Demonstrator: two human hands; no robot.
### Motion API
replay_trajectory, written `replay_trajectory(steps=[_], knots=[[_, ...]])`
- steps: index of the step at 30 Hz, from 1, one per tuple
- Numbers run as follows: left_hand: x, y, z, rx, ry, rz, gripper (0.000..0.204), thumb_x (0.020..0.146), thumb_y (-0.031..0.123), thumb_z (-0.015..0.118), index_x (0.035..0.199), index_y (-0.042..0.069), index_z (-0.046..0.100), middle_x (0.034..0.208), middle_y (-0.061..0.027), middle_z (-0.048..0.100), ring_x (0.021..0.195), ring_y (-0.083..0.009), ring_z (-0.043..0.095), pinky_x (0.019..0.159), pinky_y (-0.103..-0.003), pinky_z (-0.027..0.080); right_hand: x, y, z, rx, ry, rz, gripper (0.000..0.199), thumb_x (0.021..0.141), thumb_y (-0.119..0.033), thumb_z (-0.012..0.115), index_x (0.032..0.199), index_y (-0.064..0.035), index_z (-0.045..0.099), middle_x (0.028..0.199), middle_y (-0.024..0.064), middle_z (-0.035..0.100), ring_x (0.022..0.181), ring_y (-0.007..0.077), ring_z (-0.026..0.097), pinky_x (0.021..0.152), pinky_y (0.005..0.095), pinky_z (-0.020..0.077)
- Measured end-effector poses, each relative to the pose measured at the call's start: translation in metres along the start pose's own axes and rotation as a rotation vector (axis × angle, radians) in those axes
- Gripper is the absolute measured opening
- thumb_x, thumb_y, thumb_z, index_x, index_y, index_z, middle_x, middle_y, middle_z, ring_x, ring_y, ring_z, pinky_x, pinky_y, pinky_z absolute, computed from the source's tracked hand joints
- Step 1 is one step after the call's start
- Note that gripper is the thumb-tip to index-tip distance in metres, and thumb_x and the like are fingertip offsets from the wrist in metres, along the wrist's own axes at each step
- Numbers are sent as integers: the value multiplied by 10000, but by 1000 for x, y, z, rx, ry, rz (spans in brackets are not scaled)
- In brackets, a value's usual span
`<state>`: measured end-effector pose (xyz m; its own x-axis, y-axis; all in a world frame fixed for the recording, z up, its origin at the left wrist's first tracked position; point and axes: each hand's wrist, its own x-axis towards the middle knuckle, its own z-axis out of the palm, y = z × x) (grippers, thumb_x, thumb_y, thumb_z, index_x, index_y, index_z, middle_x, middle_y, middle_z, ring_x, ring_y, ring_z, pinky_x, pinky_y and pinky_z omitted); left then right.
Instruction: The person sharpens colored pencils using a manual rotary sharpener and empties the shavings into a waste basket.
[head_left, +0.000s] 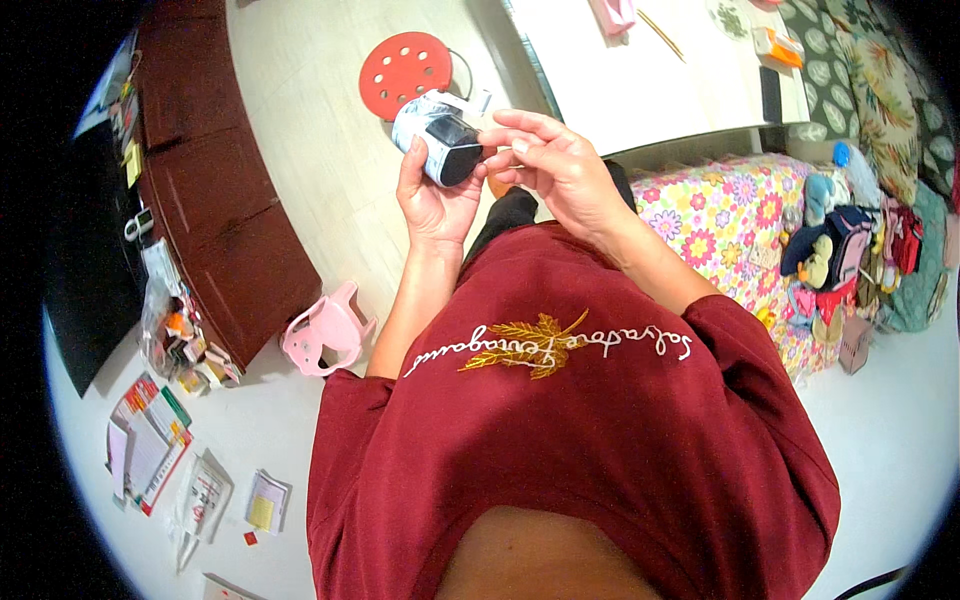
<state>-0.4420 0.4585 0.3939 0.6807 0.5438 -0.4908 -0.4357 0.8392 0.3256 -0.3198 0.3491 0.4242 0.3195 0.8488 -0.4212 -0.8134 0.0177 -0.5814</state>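
My left hand is closed around a light blue and white rounded container with a dark panel on its side and a black round end. A pale piece sticks out from its far side; I cannot tell what kind of container it is. The container is tilted, its black end toward me. Just to its right is my right hand, with fingers apart and partly bent. Its fingertips are close to the dark panel, and whether they touch is unclear.
A red round stool with holes stands beyond the container. At the far right is a white table, above a flowered cloth. Dark red cabinets line the left, with a pink plastic seat beside them.
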Motion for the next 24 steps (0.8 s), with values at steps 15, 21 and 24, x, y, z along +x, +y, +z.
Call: replay_trajectory(steps=[15, 21, 24], knots=[[24, -44, 18, -204, 4, 54, 522, 826, 420, 605, 1137, 11, 514, 995, -217, 589, 832, -325, 605, 627, -328, 550, 17, -36, -46, -477, 23, -93, 178, 867, -73, 599, 1027, 5, 587, 915, 68, 653, 743, 70, 563, 697, 213, 477], [63, -121, 54, -232, 146, 149, 482, 855, 423, 569, 1158, 52, 513, 1068, -164, 589, 945, -280, 588, 797, -434, 509, 33, -84, -101, -585, -48, -179, 191, 836, -29, 621, 1019, 17, 597, 933, 69, 632, 752, 81, 572, 702, 218, 485], [80, -154, 70, -132, 245, 222, 518, 865, 406, 560, 1247, 73, 454, 1163, -131, 564, 1048, -291, 555, 922, -499, 434, 41, -109, -126, -825, -71, -272, 227, 791, -30, 649, 1015, -7, 623, 894, 71, 594, 744, 96, 580, 680, 221, 486]])
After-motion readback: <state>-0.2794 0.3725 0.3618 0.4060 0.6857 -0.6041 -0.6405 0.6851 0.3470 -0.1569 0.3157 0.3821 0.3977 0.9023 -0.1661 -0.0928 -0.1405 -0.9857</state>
